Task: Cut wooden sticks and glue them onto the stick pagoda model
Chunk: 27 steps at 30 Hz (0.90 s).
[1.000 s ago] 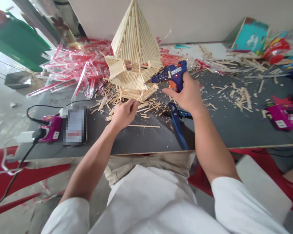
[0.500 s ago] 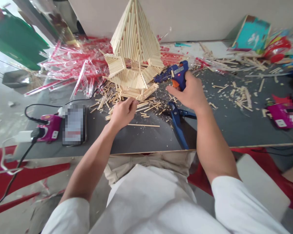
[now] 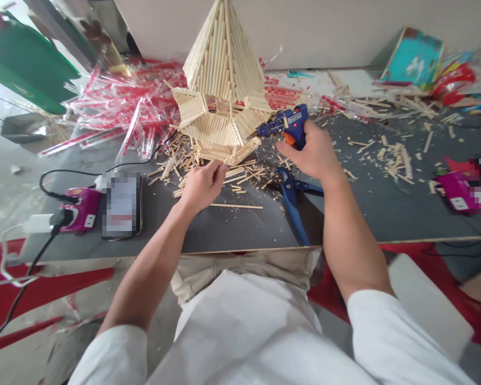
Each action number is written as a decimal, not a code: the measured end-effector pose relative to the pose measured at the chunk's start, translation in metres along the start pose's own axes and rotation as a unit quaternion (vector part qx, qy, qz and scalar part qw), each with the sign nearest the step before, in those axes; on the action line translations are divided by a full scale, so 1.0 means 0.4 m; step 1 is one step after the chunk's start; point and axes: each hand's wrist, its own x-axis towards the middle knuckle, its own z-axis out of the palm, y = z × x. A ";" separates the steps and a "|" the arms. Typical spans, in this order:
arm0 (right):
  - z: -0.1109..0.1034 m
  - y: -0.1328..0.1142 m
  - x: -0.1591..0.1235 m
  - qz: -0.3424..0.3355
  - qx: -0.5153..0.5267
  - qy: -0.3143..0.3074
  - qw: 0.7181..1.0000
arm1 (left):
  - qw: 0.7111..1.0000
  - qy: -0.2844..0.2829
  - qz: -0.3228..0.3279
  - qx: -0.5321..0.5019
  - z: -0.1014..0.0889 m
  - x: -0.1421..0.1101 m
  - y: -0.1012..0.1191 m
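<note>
A tower-shaped model of thin wooden sticks [image 3: 214, 125], with a tall pointed roof and flared lower panels, stands on the table. My left hand [image 3: 203, 184] is closed at the front edge of its base; its fingertips are partly hidden there. In my right hand [image 3: 318, 152] is a blue glue gun [image 3: 295, 124] with an orange trigger and a lit red light. Its nozzle points left, close to the model's right-hand lower panel; whether they touch I cannot tell. Blue-handled cutters [image 3: 293, 208] lie below the gun. A single stick [image 3: 236, 206] lies right of my left wrist.
Loose stick pieces [image 3: 170, 163] surround the model's base. Red and clear plastic wrappers [image 3: 132, 109] pile up behind it at left. A phone [image 3: 122, 206] and a purple power strip [image 3: 80, 208] with cables lie at left. Another purple strip [image 3: 460, 191] sits at far right.
My right hand and the glue gun have shifted slightly right. The model's upper part has also moved a touch right. My left hand stays nearly where it was.
</note>
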 end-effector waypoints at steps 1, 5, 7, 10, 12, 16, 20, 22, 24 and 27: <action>0.001 0.000 0.000 0.004 0.001 -0.001 1.000 | 1.000 -0.001 0.000 0.001 0.000 0.000 0.000; 0.005 0.002 -0.001 0.014 0.003 -0.014 1.000 | 1.000 -0.003 0.000 0.000 0.000 -0.001 0.000; 0.007 0.005 -0.002 0.015 0.009 -0.019 1.000 | 1.000 -0.003 0.002 -0.002 0.000 -0.002 0.001; 0.008 0.008 -0.002 0.009 0.027 -0.016 0.999 | 1.000 -0.004 0.002 0.000 -0.001 -0.002 0.003; 0.007 0.009 -0.002 0.007 0.035 -0.016 0.999 | 1.000 -0.006 0.000 0.005 -0.001 -0.002 0.003; 0.011 0.006 -0.003 0.011 0.033 -0.011 0.999 | 1.000 -0.002 0.001 0.009 0.001 -0.002 0.001; 0.023 0.003 -0.003 0.005 0.020 -0.004 1.000 | 1.000 -0.001 0.004 0.013 0.003 -0.002 0.000; 0.028 0.000 -0.003 0.000 0.017 0.002 1.000 | 1.000 -0.003 0.004 0.013 0.003 -0.002 0.000; 0.031 -0.003 -0.003 -0.001 0.018 0.005 1.000 | 1.000 -0.006 0.004 0.016 0.002 -0.002 0.001; 0.032 -0.009 -0.004 0.003 0.019 0.000 1.000 | 1.000 -0.009 0.004 0.020 0.002 -0.002 0.001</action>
